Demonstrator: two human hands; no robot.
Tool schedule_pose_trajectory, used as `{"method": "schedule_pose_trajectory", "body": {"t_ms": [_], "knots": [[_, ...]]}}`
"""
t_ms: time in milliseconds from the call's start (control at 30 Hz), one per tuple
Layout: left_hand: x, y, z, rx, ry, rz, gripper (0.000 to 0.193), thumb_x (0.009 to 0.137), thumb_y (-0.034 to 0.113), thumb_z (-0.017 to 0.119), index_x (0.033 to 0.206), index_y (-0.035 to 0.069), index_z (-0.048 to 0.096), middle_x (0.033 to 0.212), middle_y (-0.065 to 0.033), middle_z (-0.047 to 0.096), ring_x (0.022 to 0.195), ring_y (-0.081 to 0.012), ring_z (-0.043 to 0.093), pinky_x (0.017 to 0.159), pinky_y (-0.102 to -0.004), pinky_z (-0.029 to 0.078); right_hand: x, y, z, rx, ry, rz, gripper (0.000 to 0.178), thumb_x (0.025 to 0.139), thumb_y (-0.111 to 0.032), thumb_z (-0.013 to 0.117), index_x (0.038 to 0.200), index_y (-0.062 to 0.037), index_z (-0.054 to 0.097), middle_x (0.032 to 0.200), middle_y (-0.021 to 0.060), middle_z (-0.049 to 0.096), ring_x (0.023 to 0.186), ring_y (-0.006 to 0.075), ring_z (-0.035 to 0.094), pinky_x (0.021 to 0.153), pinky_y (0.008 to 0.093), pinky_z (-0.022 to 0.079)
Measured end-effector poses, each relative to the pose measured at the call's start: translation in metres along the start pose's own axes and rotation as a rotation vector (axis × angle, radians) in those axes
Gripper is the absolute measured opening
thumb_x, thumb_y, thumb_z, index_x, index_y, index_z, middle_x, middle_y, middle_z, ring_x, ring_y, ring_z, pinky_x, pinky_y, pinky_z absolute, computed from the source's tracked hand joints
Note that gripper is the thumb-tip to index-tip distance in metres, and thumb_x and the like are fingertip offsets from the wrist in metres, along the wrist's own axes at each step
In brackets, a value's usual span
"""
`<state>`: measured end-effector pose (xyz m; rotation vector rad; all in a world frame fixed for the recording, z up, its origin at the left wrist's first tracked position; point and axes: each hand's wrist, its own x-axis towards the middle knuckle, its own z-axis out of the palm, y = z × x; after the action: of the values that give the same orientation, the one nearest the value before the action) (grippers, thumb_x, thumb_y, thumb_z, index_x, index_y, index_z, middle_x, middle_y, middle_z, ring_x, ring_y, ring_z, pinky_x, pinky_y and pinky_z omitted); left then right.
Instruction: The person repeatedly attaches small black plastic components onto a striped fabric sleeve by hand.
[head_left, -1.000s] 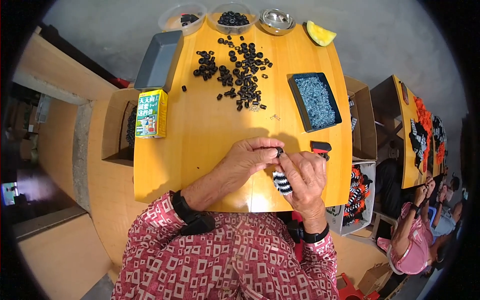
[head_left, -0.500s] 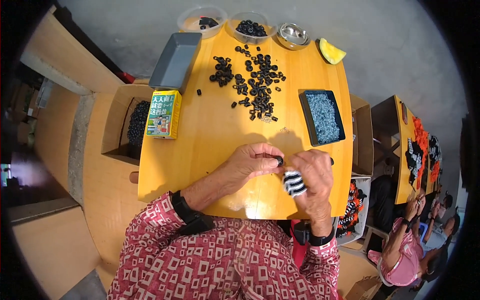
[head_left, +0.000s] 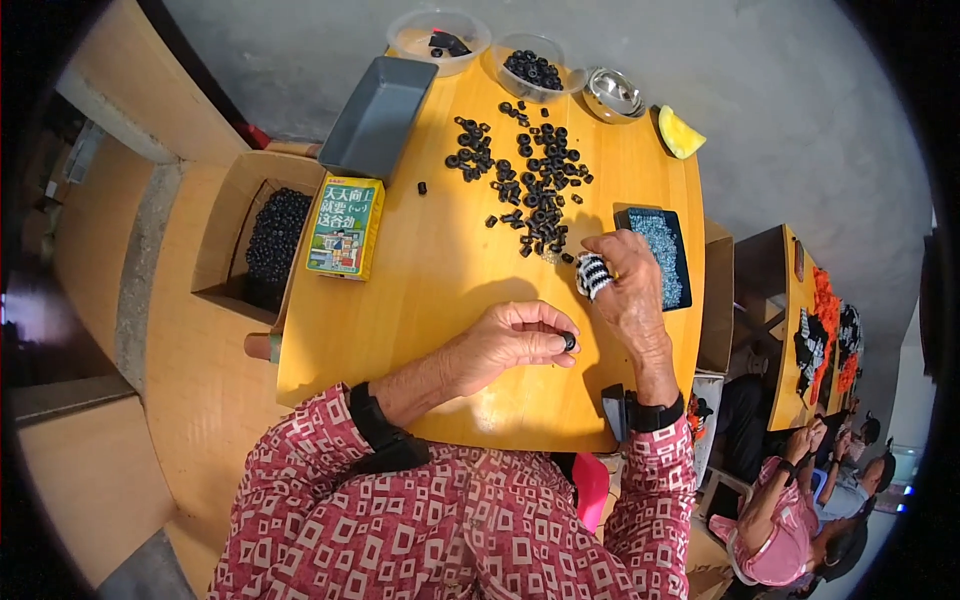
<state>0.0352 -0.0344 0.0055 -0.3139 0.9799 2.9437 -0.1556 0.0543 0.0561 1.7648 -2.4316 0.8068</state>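
Note:
A small black ring-shaped part [head_left: 569,341] is pinched between the thumb and fingers of my left hand [head_left: 510,347], above the near middle of the table. Farther forward and to the right is my right hand [head_left: 630,285], its fingers curled together, wearing a black-and-white striped knit finger cover [head_left: 592,275]. What its fingertips hold, if anything, is hidden. It partly covers a black tray [head_left: 684,290] filled with small blue-grey pieces [head_left: 655,240]. Just beyond the fingertips lies the near end of a scattered heap of small black ring and cylinder parts [head_left: 540,185].
A grey bin [head_left: 375,120] and a green-yellow carton [head_left: 345,230] stand at the left. Along the back are two clear tubs [head_left: 440,60], metal bowls [head_left: 613,95] and a yellow melon wedge [head_left: 680,133]. A cardboard box [head_left: 225,235] sits left; co-workers [head_left: 775,520] sit right.
My right hand has moved forward and away from the left hand, toward the heap and black tray. My left hand still holds the black part. The view has shifted slightly.

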Motion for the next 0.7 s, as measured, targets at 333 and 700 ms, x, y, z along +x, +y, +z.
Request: {"method": "schedule_pose_trajectory", "body": {"t_ms": [333,700], "knots": [[0.001,-0.003,0.001,-0.018,-0.051,0.033,0.025,0.096,0.014,0.065,0.115,0.000,0.060,0.109,-0.0108,0.067,0.101,-0.0203,0.068,0.095,-0.0323,0.053,-0.002,0.003,0.023,-0.034,-0.080,0.087,0.018,0.073,-0.001,0.072,0.091,-0.0030,0.071,0.089,0.0121,0.066,0.087,0.0330,0.061,0.076,0.0413,0.051],[0.007,-0.004,-0.008,-0.091,0.168,0.168,0.017,0.097,0.008,0.061,0.113,0.002,0.061,0.109,-0.0081,0.066,0.106,-0.0203,0.065,0.100,-0.0369,0.052,-0.027,-0.038,-0.008,0.173,0.081,0.035,0.024,0.071,0.002,0.075,0.091,-0.0027,0.065,0.087,0.0114,0.066,0.082,0.0301,0.062,0.072,0.0364,0.051]]}}
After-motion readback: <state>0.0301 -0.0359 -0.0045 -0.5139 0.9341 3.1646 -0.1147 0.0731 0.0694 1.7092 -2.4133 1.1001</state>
